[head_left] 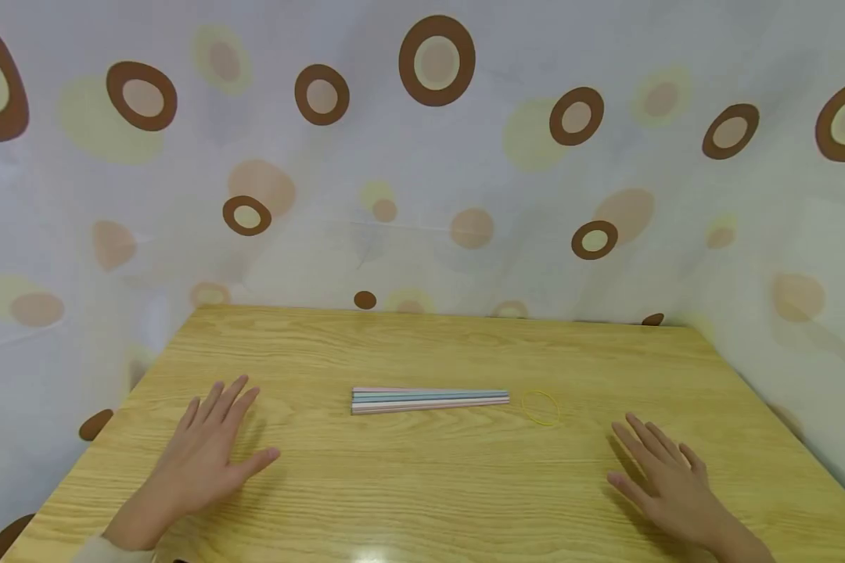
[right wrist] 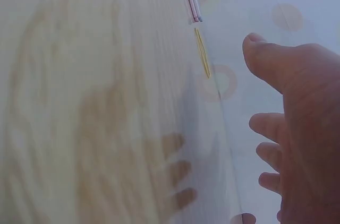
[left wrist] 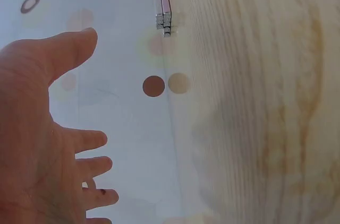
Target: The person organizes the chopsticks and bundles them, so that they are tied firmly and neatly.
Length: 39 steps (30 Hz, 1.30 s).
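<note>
Several pastel chopsticks [head_left: 429, 399] in pink, blue and white lie side by side on the wooden table, narrowing toward the right. Just past their thin ends rests a yellow rubber band [head_left: 559, 407], a loose ring. My left hand [head_left: 204, 457] is palm down, left of the chopsticks, fingers extended and thumb spread. To the right of the rubber band is my right hand [head_left: 672, 485], its fingers loosely extended. Both hands hold nothing. In the left wrist view the thick chopstick ends [left wrist: 166, 22] show; in the right wrist view the rubber band [right wrist: 202, 53] appears edge-on.
The wooden table [head_left: 422, 485] spans the lower part of the head view. Behind it and at both sides hangs a pale cloth [head_left: 422, 156] with brown, peach and yellow circles. Beneath the right hand, a shadow [right wrist: 175, 173] falls on the tabletop.
</note>
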{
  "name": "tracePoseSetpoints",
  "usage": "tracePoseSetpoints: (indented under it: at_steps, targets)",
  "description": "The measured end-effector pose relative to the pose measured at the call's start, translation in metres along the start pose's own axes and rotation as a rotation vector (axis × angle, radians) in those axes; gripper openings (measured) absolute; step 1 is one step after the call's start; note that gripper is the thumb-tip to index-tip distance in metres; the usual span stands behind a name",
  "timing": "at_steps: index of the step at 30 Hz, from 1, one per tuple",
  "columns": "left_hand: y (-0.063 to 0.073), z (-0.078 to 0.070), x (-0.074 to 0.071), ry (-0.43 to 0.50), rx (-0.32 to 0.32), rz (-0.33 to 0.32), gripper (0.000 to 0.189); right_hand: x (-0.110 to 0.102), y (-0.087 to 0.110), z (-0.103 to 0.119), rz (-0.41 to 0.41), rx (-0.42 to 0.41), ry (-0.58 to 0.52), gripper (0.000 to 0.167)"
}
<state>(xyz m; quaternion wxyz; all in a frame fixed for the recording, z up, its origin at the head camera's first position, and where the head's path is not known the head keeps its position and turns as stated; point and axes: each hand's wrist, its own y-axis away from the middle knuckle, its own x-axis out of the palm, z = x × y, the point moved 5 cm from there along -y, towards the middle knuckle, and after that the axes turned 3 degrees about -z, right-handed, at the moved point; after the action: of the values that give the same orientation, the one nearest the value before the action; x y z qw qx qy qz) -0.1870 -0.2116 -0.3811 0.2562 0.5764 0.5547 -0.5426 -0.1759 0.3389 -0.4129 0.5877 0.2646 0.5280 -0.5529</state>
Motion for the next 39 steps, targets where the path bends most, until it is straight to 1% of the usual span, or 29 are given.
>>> tracePoseSetpoints:
  at_steps: [4,6,8,12,15,19,24,26,28,31,34,36,39]
  targets:
    - [-0.001,-0.001,0.000,-0.008,0.021,-0.001,0.083,0.001,-0.002,0.001,0.002,-0.001,-0.005,0.064]
    - [0.000,-0.002,0.000,-0.018,0.046,-0.019,0.081,0.000,-0.005,0.003,-0.014,-0.010,-0.022,0.062]
    - [0.000,-0.003,-0.001,-0.022,0.071,-0.049,0.079,-0.001,-0.006,0.006,-0.048,-0.028,-0.047,0.058]
    - [-0.001,-0.005,-0.004,-0.013,0.124,-0.137,0.073,-0.002,-0.011,0.012,-0.125,-0.074,-0.114,0.051]
    - [-0.001,-0.005,-0.005,-0.006,0.145,-0.182,0.070,0.000,-0.014,0.017,-0.155,-0.121,-0.146,0.050]
    - [-0.001,-0.007,-0.004,0.010,0.157,-0.206,0.068,0.004,-0.017,0.022,-0.140,-0.151,-0.175,0.050]
    - [-0.006,-0.015,0.002,0.021,0.180,-0.235,0.063,0.008,-0.019,0.024,-0.088,-0.105,-0.195,0.048]
    - [-0.009,-0.019,0.005,0.019,0.183,-0.231,0.060,0.008,-0.019,0.025,-0.075,-0.091,-0.204,0.047]
    - [-0.011,-0.023,0.008,0.025,0.169,-0.213,0.057,0.009,-0.019,0.027,-0.074,-0.093,-0.213,0.046]
    - [-0.013,-0.025,0.011,0.042,0.120,-0.180,0.054,0.009,-0.021,0.029,-0.083,-0.098,-0.214,0.045]
    - [-0.014,-0.026,0.013,0.066,0.084,-0.166,0.054,0.011,-0.024,0.031,-0.073,-0.095,-0.219,0.044]
    - [-0.015,-0.027,0.015,0.083,0.079,-0.162,0.054,0.013,-0.027,0.032,-0.060,-0.094,-0.219,0.045]
    - [-0.018,-0.029,0.018,0.119,0.089,-0.150,0.053,0.014,-0.031,0.034,-0.058,-0.104,-0.221,0.045]
